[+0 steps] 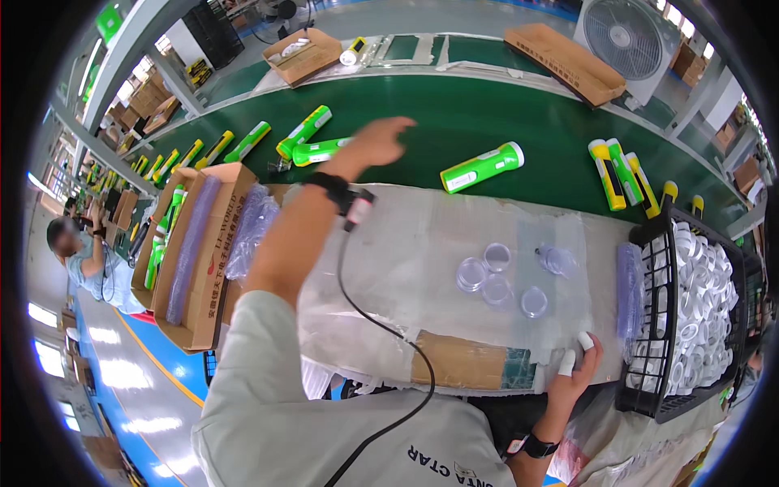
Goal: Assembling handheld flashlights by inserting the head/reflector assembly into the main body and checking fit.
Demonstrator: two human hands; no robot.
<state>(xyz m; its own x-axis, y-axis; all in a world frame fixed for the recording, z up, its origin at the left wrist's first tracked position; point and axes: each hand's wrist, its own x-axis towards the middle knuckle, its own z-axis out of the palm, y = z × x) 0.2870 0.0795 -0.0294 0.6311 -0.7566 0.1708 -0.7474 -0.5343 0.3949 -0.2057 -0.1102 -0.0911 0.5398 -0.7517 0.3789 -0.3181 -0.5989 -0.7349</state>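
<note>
My left hand (379, 146) reaches over the green belt (422, 105), its forefinger stretched out and the other fingers partly hidden. Beside its wrist lies a green flashlight (319, 152), one end hidden behind the hand; no grip on it shows. Another green flashlight (483, 167) with a white head lies to the right, apart from the hand. My right hand (578, 369) rests at the near edge of the covered worktable (389, 268), fingers apart, white covers on two fingertips. Nothing shows in it. Several clear round discs (497, 290) lie beyond it, with a stack of clear discs (558, 260).
At right stands a black crate (661, 325) full of white rings (698, 300), a roll of bubble wrap (629, 292) beside it. A cardboard box (213, 284) at left holds flashlights. More flashlights (614, 174) lie along the belt. A cable (377, 321) hangs from my left wrist.
</note>
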